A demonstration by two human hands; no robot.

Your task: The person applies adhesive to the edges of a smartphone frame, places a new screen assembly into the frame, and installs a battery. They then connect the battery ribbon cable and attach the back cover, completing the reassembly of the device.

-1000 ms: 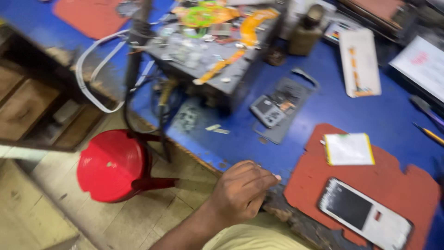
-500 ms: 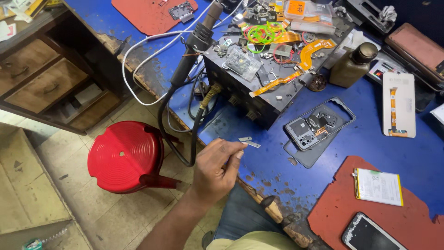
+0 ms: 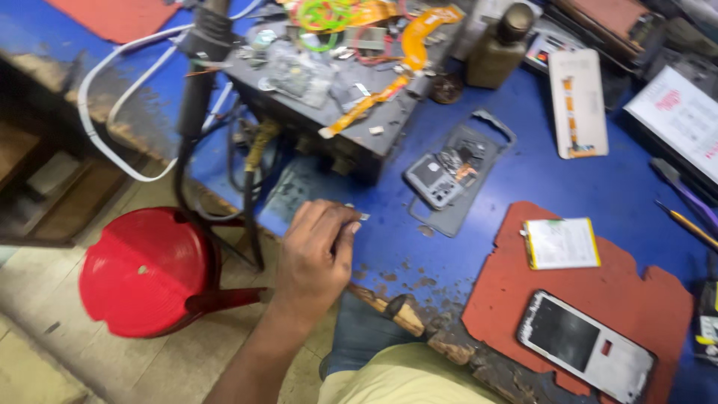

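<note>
Your left hand (image 3: pixel 318 251) pinches a small metal strip (image 3: pixel 361 216) between thumb and fingertips, just above the worn blue bench (image 3: pixel 516 168) near its front edge. The strip looks thin, light and easily bent or dropped, so the hold belongs on its near end, kept gentle. Just beyond the pinch lies an opened grey phone (image 3: pixel 449 176); left of it stands a dark box (image 3: pixel 321 97). Your right hand is out of view.
</note>
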